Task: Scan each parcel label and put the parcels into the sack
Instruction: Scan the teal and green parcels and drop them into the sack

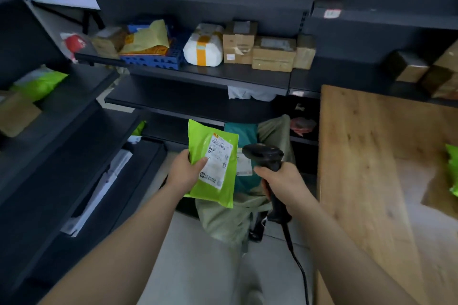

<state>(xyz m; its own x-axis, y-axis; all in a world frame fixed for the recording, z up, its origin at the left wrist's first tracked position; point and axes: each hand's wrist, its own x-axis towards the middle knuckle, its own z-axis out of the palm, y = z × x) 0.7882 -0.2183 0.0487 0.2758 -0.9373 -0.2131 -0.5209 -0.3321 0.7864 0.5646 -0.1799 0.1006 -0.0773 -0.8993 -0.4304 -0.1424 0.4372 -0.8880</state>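
Scanning step looks in hand, head view: L hand (187, 171) pinches green parcel (210, 193) by its edge, label (217, 160) up, above sack (223, 220). R hand (278, 181) grips scanner (265, 153) just beside it. Next, prob.: aim at barcode, then drop parcel in sack.

Dark grey metal shelving (198, 77) runs along the back and the left, with a blue perforated plastic crate (153, 60) toward the left end of its middle shelf. A pale wooden plank surface (371, 156) fills the right, its left edge bordering the light grey floor (198, 267).
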